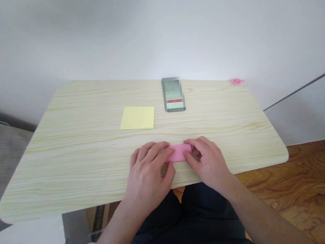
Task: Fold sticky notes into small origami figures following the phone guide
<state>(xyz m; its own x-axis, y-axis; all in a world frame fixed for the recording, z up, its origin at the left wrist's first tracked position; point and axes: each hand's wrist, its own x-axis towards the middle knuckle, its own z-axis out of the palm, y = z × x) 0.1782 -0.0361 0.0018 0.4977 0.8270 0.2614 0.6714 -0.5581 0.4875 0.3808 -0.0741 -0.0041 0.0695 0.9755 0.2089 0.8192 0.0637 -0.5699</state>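
Note:
A folded pink paper (177, 152) lies near the front edge of the light wooden table (68, 161). My left hand (150, 173) rests on its left end with fingers curled over it. My right hand (208, 161) pinches its right end, thumb and fingers pressed onto the fold. Both hands cover part of the paper, so only the middle strip shows.
A yellow sticky-note pad (137, 117) lies behind my left hand. A phone (173, 94) sits near the table's far edge. A small pink paper scrap (236, 81) is at the far right corner. A white wall stands behind; wooden floor lies to the right.

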